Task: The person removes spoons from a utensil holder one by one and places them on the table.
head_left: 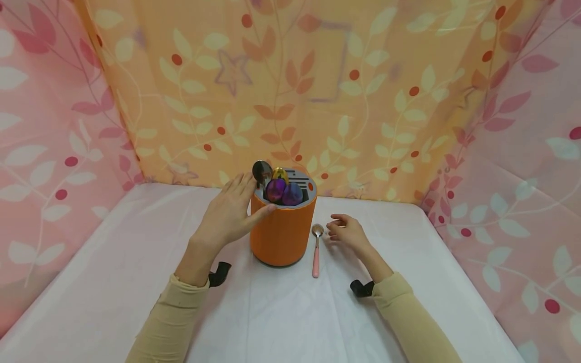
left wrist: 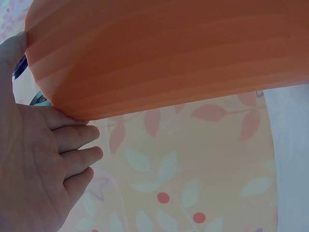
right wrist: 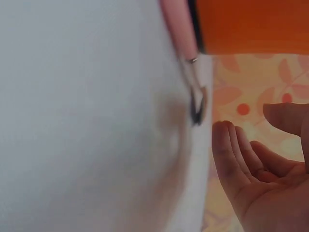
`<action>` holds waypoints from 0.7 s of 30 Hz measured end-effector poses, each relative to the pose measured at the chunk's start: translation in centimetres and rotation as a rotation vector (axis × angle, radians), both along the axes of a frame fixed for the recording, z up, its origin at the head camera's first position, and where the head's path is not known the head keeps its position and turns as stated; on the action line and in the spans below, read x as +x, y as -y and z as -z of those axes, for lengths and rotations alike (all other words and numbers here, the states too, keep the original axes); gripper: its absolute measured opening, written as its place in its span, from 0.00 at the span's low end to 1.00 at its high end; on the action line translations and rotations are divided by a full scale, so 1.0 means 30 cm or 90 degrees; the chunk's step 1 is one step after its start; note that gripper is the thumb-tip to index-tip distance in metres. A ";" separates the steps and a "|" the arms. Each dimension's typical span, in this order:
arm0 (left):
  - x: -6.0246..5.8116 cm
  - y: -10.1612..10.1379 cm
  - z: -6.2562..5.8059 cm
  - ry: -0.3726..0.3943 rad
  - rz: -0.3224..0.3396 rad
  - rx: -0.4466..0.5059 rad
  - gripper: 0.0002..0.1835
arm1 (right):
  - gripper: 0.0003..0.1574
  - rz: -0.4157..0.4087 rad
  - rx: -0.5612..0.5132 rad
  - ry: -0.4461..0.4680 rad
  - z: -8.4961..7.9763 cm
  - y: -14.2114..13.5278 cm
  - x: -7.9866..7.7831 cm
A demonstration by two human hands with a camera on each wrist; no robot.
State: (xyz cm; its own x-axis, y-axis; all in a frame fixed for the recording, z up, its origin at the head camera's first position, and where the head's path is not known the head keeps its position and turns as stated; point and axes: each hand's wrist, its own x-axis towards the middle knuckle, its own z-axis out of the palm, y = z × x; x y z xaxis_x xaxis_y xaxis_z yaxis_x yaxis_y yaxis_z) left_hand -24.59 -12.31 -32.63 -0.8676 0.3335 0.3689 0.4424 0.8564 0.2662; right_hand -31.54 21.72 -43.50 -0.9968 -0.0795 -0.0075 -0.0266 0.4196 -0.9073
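Note:
An orange cylindrical cutlery holder (head_left: 281,234) stands upright on the white table, with a grey slotted top. Several shiny spoons stick up from it, among them a dark one (head_left: 262,171), a gold one (head_left: 280,175), a purple one (head_left: 275,190) and a blue one (head_left: 292,194). My left hand (head_left: 229,212) rests against the holder's left upper side, fingers straight and thumb on the front near the rim. Just right of the holder lies a spoon with a pink handle (head_left: 315,262), bowl pointing away. Beside that bowl hovers my right hand (head_left: 348,231), fingers loosely bent and holding nothing.
A white cloth covers the table (head_left: 281,322). Behind it hangs a yellow-orange leaf-patterned curtain (head_left: 290,75), with pink patterned curtains (head_left: 41,166) at both sides. Black wrist mounts (head_left: 220,274) sit below both wrists.

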 end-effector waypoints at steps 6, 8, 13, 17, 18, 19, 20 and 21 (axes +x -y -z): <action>0.001 0.002 -0.001 -0.005 0.000 -0.004 0.53 | 0.27 0.016 -0.068 -0.116 -0.111 0.030 0.063; 0.001 0.003 -0.001 -0.007 0.001 -0.003 0.53 | 0.26 0.017 -0.078 -0.169 -0.148 0.040 0.081; -0.002 0.003 0.004 -0.013 0.004 0.001 0.53 | 0.24 0.000 -0.122 -0.287 -0.232 0.072 0.117; -0.004 0.002 0.007 -0.009 0.003 0.002 0.54 | 0.22 -0.027 -0.148 -0.349 -0.293 0.110 0.150; -0.004 0.002 0.007 -0.006 0.003 0.003 0.54 | 0.21 -0.036 -0.151 -0.364 -0.306 0.121 0.157; -0.004 0.001 0.007 -0.004 0.003 0.004 0.54 | 0.21 -0.045 -0.152 -0.379 -0.318 0.132 0.163; -0.004 0.002 0.006 -0.004 0.003 0.004 0.54 | 0.21 -0.053 -0.148 -0.394 -0.330 0.145 0.169; -0.004 0.002 0.006 -0.004 0.002 0.004 0.55 | 0.20 -0.061 -0.143 -0.411 -0.340 0.157 0.172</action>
